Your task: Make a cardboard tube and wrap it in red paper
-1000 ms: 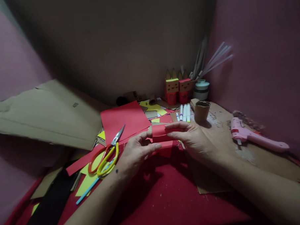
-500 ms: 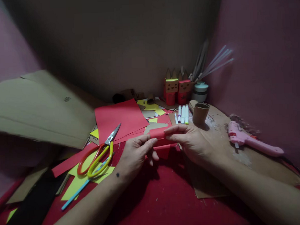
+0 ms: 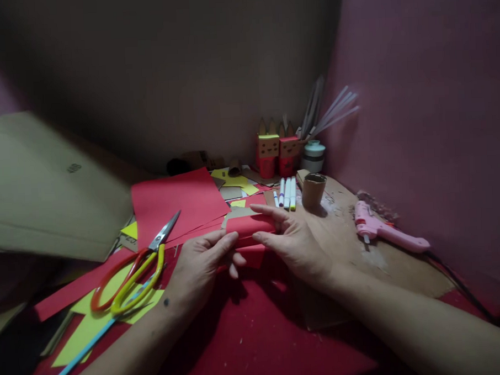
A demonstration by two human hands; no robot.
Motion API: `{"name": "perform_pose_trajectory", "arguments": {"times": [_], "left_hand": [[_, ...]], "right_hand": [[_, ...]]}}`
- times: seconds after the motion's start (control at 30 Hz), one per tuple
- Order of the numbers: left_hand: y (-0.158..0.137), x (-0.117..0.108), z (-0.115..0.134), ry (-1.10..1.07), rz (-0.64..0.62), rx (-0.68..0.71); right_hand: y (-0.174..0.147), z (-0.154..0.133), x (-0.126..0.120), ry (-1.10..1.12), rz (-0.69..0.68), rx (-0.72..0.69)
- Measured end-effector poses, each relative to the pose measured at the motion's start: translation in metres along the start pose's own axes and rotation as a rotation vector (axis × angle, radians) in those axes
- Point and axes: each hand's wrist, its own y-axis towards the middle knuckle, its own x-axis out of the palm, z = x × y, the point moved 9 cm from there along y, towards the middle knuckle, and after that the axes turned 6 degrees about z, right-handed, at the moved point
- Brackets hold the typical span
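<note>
Between my two hands is a curved strip of red paper, held just above the red tabletop. My left hand pinches its left end between thumb and fingers. On the other end, my right hand has its thumb at the near side and its fingers behind and above. To the left of my left hand lie scissors with red and yellow handles, blades pointing away. A large red sheet of paper lies behind my left hand.
A pink glue gun and a cardboard tube rest on a cardboard sheet at right. Several markers, decorated figures and a lidded jar stand behind. A cardboard panel leans at left.
The camera view has turned right, so everything sits further left. My right fingers have spread along the red strip, and more of its curved face shows. My left hand keeps its pinch.
</note>
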Motion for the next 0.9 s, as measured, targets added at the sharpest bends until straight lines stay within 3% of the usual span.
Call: {"name": "perform_pose_trajectory", "arguments": {"times": [0.2,0.6,0.73,0.9], "left_hand": [[0.003,-0.007,0.006,0.052,0.045,0.034],[0.012,-0.013,-0.009,-0.065,-0.017,-0.061],[0.011,-0.013,-0.007,-0.027,-0.018,-0.025],[0.008,-0.011,-0.001,-0.011,-0.004,-0.009]], "right_hand": [[-0.001,0.000,0.006,-0.037,-0.058,0.015],[-0.001,-0.004,0.002,-0.069,-0.026,0.022],[0.001,-0.001,-0.001,-0.089,-0.013,-0.006],[0.000,0.000,-0.003,-0.184,-0.011,0.057]]}}
